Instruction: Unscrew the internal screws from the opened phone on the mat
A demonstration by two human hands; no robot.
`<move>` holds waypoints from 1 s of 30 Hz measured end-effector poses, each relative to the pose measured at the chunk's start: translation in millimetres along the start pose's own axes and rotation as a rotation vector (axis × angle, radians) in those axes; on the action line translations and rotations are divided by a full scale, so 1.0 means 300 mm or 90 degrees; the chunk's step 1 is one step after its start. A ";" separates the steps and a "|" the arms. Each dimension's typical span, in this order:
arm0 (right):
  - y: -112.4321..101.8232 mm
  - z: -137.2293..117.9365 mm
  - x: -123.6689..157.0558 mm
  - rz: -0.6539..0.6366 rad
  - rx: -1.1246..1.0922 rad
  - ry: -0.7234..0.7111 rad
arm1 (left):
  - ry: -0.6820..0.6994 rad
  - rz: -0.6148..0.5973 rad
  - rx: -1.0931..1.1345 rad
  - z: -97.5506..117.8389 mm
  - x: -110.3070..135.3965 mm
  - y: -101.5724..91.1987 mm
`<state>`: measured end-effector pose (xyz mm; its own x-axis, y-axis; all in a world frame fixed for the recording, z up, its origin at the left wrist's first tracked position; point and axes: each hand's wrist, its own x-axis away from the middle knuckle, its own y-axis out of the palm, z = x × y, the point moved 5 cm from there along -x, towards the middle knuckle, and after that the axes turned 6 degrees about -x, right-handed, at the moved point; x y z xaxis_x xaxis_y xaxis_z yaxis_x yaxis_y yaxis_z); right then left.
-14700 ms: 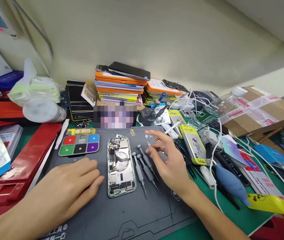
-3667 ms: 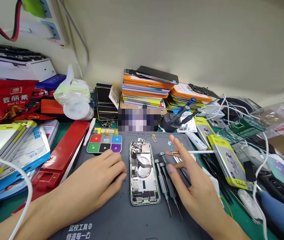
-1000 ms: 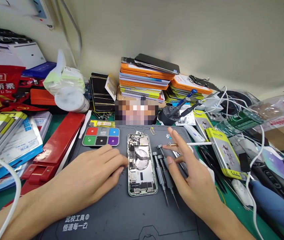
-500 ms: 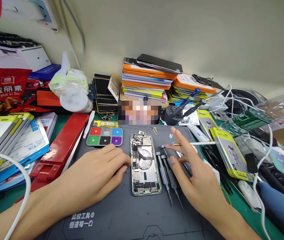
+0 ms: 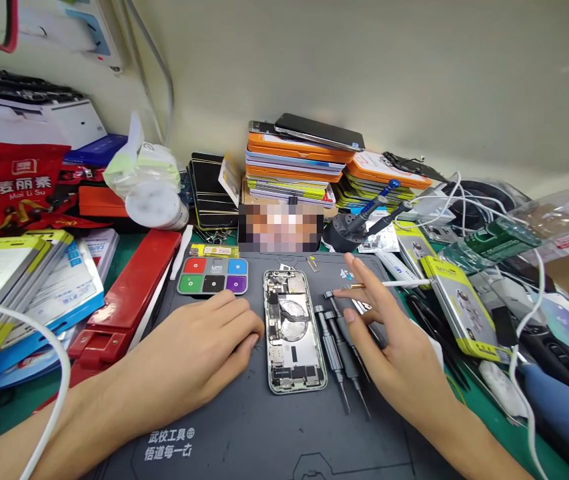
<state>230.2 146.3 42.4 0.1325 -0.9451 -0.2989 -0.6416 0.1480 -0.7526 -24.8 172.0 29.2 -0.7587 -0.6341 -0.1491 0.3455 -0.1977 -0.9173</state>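
An opened phone (image 5: 284,357) lies face up on the dark grey mat (image 5: 244,433), its circuit board and inner parts exposed. Close to its left edge rests my left hand (image 5: 214,340), fingers curled and held together; nothing shows in it. My right hand (image 5: 389,333) is over the mat on the other side, fingers spread. Its index fingertip is at the cap of one of several grey screwdrivers (image 5: 333,350) lying beside the phone; I cannot tell if it touches. Behind those fingers runs a thin white rod or cable (image 5: 404,283) with a gold-coloured end.
A tray with coloured squares (image 5: 214,285) sits beyond my left hand. Small gold-coloured pieces (image 5: 312,263) lie above the phone. A round tool stand (image 5: 339,233), stacked boxes (image 5: 294,153) and a pixelated patch are behind. A red long-armed tool (image 5: 129,287) lies left, yellow packs (image 5: 459,307) right.
The whole view has shifted slightly, so things appear a little lower and further right. Both hands keep nearly the same pose, and the phone stays in place on the mat.
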 end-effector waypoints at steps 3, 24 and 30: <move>-0.002 0.000 -0.002 0.005 -0.004 0.006 | 0.002 -0.009 -0.005 0.002 -0.006 -0.001; 0.000 -0.007 0.001 0.007 0.026 -0.010 | -0.014 -0.061 -0.007 -0.003 -0.006 0.019; 0.001 -0.003 0.004 0.002 0.034 -0.010 | -0.011 -0.055 -0.002 -0.001 -0.005 0.025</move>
<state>229.4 144.9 42.3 0.1417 -0.9400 -0.3103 -0.6012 0.1673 -0.7814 -21.2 171.7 22.6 -0.7761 -0.6274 -0.0632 0.2771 -0.2493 -0.9279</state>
